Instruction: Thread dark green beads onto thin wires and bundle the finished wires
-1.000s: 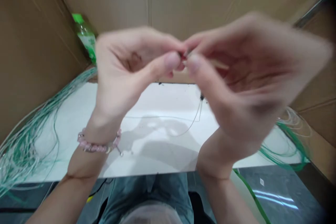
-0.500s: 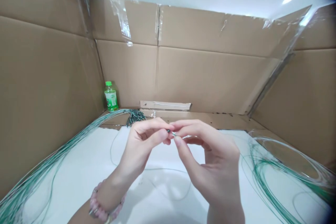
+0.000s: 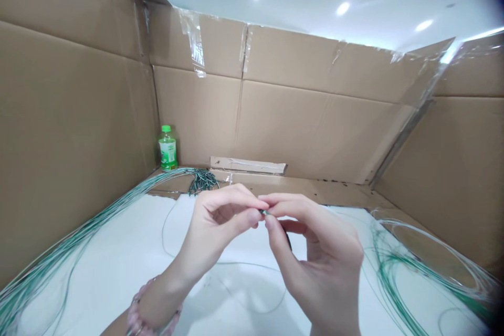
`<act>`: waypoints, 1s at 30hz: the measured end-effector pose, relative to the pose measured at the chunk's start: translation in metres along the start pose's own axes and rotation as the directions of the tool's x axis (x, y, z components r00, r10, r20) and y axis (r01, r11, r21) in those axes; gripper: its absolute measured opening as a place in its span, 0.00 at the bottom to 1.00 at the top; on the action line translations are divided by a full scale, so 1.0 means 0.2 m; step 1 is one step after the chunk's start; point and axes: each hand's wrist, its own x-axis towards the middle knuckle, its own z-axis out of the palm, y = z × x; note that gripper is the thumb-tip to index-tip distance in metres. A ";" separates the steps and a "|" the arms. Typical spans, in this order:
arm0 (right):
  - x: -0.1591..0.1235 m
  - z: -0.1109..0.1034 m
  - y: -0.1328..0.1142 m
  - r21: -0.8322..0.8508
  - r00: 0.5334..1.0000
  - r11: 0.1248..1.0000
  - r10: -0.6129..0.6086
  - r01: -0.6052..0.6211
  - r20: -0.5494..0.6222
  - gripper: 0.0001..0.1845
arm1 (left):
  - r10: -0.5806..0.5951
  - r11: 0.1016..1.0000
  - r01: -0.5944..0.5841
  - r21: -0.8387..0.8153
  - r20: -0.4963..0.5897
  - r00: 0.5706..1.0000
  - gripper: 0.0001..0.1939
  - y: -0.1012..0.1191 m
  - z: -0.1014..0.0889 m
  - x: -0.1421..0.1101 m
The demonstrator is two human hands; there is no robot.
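Above the white surface (image 3: 236,320) my left hand (image 3: 212,226) and my right hand (image 3: 318,247) meet fingertip to fingertip. Both pinch a small green wire end (image 3: 264,212) that shows between thumbs and forefingers; its exact shape is too small to tell. Below, a thin green wire (image 3: 252,263) loops across the surface, its ends passing out of sight near the hands. Something dark (image 3: 289,241) peeks out behind my right thumb, mostly hidden. A pink bead bracelet (image 3: 136,315) circles my left wrist.
A bundle of green and white wires (image 3: 102,212) runs along the left, its dark tips (image 3: 202,180) gathered at the back. More coiled wires (image 3: 388,273) lie on the right. A green bottle (image 3: 168,149) stands in the back left corner. Cardboard walls (image 3: 299,126) enclose the surface.
The camera view has tilted up slightly, so the scene sits lower. My fingertips are closer together around the green wire end, and something dark now shows behind my right thumb.
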 end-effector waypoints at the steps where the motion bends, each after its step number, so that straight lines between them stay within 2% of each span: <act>1: 0.00 0.00 0.00 -0.003 1.000 1.000 -0.005 0.005 -0.003 0.11 | 0.015 1.000 -0.015 0.019 -0.002 1.000 0.07 0.01 0.00 0.00; 6: 0.01 0.01 0.00 -0.040 0.999 0.998 -0.047 0.046 -0.010 0.10 | 0.103 0.976 -0.096 0.193 -0.030 0.994 0.11 0.03 0.01 0.00; 11: 0.01 0.00 0.00 -0.114 0.993 0.987 -0.110 0.113 0.036 0.09 | 0.194 0.912 -0.180 0.369 -0.002 0.981 0.13 0.06 -0.01 -0.01; 14: 0.01 0.00 0.01 -0.071 0.994 0.993 -0.089 0.093 0.058 0.09 | 0.167 0.929 -0.159 0.333 0.006 0.986 0.14 0.06 -0.02 -0.01; 22: 0.01 0.00 0.01 0.048 0.996 0.996 0.073 -0.076 0.058 0.08 | 0.096 0.987 -0.092 0.131 -0.023 0.995 0.13 0.04 -0.02 0.01; 26: 0.01 -0.01 0.01 0.032 0.994 0.997 0.075 -0.077 0.076 0.08 | 0.086 0.987 -0.081 0.137 -0.028 0.996 0.12 0.03 -0.02 0.01; 30: 0.02 0.00 0.01 0.007 0.996 0.998 0.064 -0.064 0.062 0.07 | 0.128 0.978 -0.118 0.174 -0.046 0.991 0.11 0.01 -0.01 0.01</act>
